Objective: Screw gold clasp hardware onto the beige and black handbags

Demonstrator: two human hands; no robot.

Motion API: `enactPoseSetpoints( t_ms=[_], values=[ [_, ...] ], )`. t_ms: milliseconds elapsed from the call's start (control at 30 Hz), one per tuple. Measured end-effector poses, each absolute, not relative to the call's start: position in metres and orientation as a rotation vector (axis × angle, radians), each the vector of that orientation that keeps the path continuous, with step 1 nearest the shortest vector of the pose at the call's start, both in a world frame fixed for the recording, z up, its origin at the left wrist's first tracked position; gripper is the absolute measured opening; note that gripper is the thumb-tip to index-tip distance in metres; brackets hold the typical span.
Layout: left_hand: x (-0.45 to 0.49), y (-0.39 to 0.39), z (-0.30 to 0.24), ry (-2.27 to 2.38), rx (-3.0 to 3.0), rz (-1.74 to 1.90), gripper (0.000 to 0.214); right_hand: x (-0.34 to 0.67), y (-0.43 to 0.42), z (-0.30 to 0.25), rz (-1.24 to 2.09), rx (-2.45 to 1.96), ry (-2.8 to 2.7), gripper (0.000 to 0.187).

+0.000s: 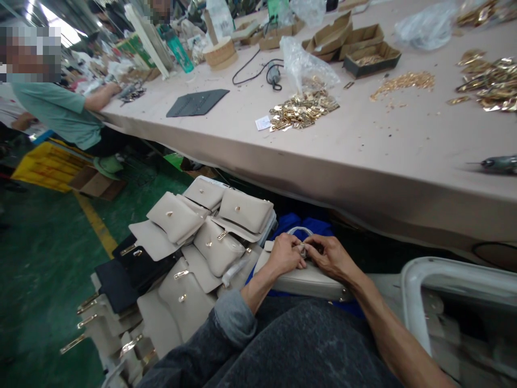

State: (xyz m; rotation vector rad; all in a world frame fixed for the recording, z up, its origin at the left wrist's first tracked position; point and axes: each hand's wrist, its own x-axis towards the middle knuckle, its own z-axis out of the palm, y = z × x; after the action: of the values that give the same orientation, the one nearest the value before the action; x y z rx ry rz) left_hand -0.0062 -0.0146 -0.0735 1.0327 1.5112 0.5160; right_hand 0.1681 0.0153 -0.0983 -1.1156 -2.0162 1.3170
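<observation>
A cream handbag (301, 283) lies across my lap, below the table's edge. My left hand (286, 254) is closed in a pinch at the bag's top, near its pale handle loop (299, 231). My right hand (329, 255) meets it from the right, fingers curled and pinching the same small part, too small to name. Both hands touch each other over the bag.
A heap of cream and black handbags (189, 237) with gold clasps is stacked to my left. The long beige table (363, 156) carries gold metal fittings (301, 110), cardboard trays (371, 56), plastic bags and a power tool (498, 163). Another person (60, 108) works at the far left.
</observation>
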Motion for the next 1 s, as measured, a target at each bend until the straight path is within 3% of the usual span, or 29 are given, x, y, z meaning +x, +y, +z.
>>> enactPoseSetpoints(
  t_ms=[533,1000],
  values=[
    [0.0,-0.016,-0.073,1.639,1.115,0.431,0.021,0.17,0.011,-0.098,0.957,-1.13,-2.27,0.015],
    [-0.008,-0.018,-0.058,1.666,1.491,0.237,0.021,0.162,0.007,-0.097,1.271,-1.146,-2.051,0.01]
  ],
)
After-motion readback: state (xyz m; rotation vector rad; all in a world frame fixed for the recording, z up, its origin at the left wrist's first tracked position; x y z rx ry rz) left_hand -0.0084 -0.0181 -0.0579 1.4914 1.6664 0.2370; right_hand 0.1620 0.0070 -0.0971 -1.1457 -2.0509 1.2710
